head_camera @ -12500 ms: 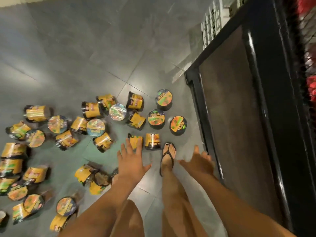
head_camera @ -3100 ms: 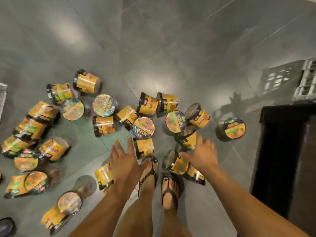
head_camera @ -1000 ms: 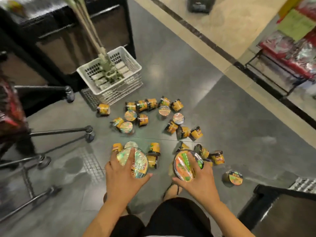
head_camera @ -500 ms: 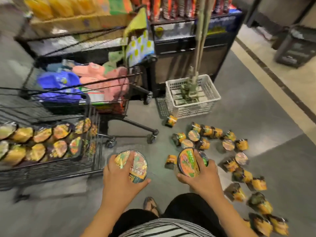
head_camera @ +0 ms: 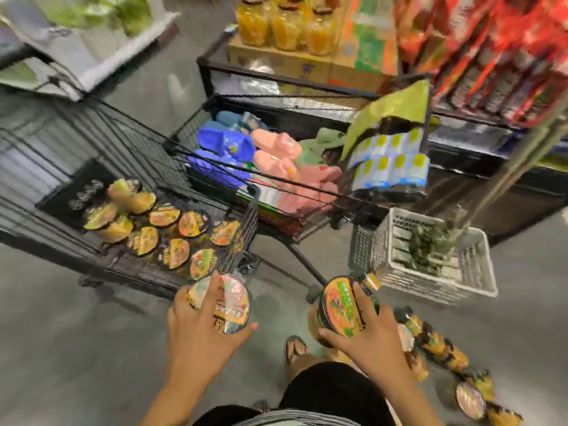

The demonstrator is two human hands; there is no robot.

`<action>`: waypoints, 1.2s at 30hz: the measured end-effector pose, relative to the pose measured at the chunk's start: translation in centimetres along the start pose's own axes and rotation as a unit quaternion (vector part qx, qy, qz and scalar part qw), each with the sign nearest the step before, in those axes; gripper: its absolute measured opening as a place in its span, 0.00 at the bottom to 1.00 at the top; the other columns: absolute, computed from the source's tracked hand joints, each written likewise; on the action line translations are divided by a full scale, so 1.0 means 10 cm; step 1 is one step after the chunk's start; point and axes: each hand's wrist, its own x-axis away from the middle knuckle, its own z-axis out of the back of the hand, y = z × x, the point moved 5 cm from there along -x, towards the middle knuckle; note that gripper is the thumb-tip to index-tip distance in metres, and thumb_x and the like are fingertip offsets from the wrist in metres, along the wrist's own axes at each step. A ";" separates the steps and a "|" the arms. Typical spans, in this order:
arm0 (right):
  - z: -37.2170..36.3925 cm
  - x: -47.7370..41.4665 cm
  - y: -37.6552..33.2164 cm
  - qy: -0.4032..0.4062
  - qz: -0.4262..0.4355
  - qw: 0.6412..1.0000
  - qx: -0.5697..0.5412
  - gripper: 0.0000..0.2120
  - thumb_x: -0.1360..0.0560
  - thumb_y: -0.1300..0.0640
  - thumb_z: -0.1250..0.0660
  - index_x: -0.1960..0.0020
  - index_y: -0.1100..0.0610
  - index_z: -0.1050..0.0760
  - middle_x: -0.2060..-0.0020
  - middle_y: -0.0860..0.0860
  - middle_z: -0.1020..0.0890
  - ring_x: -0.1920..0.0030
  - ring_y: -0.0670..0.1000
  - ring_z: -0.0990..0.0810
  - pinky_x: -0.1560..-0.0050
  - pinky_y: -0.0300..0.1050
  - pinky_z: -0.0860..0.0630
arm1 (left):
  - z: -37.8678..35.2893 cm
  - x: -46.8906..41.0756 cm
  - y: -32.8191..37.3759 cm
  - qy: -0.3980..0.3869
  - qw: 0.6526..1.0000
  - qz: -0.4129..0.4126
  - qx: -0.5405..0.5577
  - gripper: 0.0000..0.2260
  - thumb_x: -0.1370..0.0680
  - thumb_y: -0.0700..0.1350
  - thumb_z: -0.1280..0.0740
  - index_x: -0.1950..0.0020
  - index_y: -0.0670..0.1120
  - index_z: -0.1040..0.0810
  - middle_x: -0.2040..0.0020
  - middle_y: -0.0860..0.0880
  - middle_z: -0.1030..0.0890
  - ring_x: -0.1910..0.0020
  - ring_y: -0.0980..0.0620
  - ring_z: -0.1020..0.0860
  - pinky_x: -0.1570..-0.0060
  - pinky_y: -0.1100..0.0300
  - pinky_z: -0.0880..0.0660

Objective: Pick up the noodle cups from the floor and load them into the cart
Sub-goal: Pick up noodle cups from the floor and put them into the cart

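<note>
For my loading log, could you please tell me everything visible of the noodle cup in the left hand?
The noodle cup is round, with a glossy printed lid in yellow, orange and pink and a dark rim. The left hand grips it, fingers across the lid, thumb under its lower edge. It is held tilted, lid towards the camera, above the floor beside the black wire cart.

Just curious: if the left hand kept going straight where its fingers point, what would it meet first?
Likely the near corner of the black wire cart. The left hand, holding a noodle cup, points at it. Depth is unclear, so it might clear the rim instead.
</note>
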 end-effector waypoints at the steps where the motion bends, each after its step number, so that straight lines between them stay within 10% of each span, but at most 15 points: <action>1: 0.00 -0.19 -0.13 -0.009 0.025 1.000 0.003 0.55 0.46 0.23 0.30 0.24 0.36 0.47 0.35 0.52 0.37 0.31 0.56 0.36 0.32 0.51 0.34 | 0.06 -0.08 0.00 0.018 1.000 0.013 0.010 0.50 0.40 0.71 0.26 0.23 0.61 0.43 0.29 0.40 0.41 0.32 0.37 0.40 0.36 0.43 0.34; 13: -0.45 -1.59 -1.87 -0.113 0.299 0.948 0.003 0.55 0.47 0.28 0.25 0.25 0.44 0.38 0.48 0.54 0.32 0.43 0.55 0.32 0.43 0.42 0.36 | 0.48 -0.61 -0.39 0.107 0.960 0.228 0.125 0.53 0.39 0.67 0.25 0.22 0.62 0.52 0.26 0.44 0.44 0.27 0.41 0.43 0.31 0.45 0.38; 36: -3.67 -3.54 -4.32 -0.174 0.246 0.933 0.196 0.56 0.45 0.26 0.30 0.23 0.45 0.43 0.39 0.61 0.36 0.38 0.61 0.35 0.38 0.50 0.33 | -0.21 -3.71 -2.85 -0.048 0.923 0.359 0.131 0.49 0.38 0.70 0.27 0.23 0.52 0.39 0.26 0.40 0.47 0.30 0.36 0.42 0.35 0.41 0.32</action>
